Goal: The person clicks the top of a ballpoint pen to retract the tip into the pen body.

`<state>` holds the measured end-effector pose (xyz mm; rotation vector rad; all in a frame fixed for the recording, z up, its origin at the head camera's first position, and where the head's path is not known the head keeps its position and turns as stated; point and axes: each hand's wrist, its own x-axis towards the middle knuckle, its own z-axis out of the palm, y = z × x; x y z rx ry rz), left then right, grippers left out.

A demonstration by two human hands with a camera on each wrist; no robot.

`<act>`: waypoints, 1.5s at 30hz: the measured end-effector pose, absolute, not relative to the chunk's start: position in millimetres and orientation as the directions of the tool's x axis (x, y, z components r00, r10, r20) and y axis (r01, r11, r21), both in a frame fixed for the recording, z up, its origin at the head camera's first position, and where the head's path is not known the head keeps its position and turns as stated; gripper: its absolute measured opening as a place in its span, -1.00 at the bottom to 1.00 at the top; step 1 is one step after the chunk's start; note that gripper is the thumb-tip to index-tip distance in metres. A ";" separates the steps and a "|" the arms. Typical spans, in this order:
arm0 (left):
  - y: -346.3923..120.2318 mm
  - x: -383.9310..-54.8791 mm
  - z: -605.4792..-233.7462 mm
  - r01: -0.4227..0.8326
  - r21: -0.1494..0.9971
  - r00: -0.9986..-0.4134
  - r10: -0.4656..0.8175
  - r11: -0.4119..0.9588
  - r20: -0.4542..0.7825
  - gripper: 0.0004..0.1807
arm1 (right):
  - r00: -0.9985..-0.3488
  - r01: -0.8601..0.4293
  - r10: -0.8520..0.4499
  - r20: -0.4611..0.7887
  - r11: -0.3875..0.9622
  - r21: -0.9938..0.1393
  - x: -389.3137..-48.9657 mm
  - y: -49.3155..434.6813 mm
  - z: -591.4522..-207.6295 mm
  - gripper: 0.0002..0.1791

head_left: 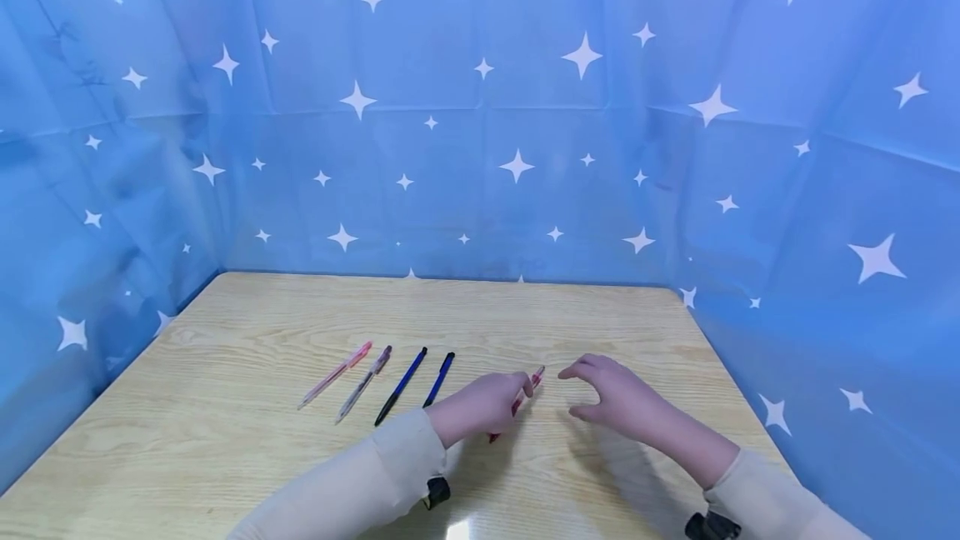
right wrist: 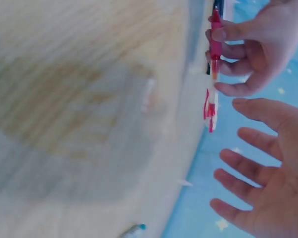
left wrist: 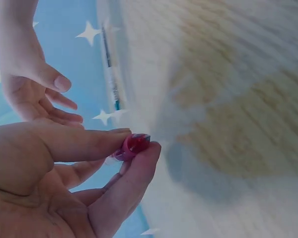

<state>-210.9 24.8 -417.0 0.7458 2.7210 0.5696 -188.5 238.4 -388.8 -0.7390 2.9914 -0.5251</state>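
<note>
My left hand (head_left: 483,402) pinches a red pen (head_left: 538,375) between thumb and fingers, above the right-middle part of the table. In the left wrist view the red end of the pen (left wrist: 139,143) pokes out past the thumb tip. The right wrist view shows most of the pen's length (right wrist: 216,44), with its clip end pointing away from the fingers. To the right of the pen, my right hand (head_left: 618,394) hovers with fingers spread and relaxed, holding nothing. A gap separates it from the pen.
Left of my left hand lie a pink pen (head_left: 335,375), a clear pen with a purple top (head_left: 363,384), a blue-and-black pen (head_left: 401,386) and another blue pen (head_left: 440,377), partly hidden by the hand. A teal-ended pen (left wrist: 110,69) shows in the left wrist view. Blue star-patterned curtains (head_left: 450,148) surround the table.
</note>
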 end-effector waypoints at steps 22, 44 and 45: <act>-2.9 -204.3 -372.3 0.378 0.679 -0.862 0.507 0.629 0.010 -0.56 | -0.898 -0.439 -0.363 0.248 0.760 -0.479 -197.6 211.3 -347.1 -0.47; -9.8 -209.4 -361.9 0.283 0.910 -0.940 0.278 0.303 0.200 -0.70 | -0.793 -0.608 -0.271 0.546 0.399 -0.686 -198.3 167.3 -336.7 -0.30; -9.6 -209.3 -362.1 0.281 0.913 -0.942 0.269 0.296 0.202 -0.71 | -0.800 -0.599 -0.257 0.542 0.373 -0.708 -198.1 165.7 -336.9 -0.31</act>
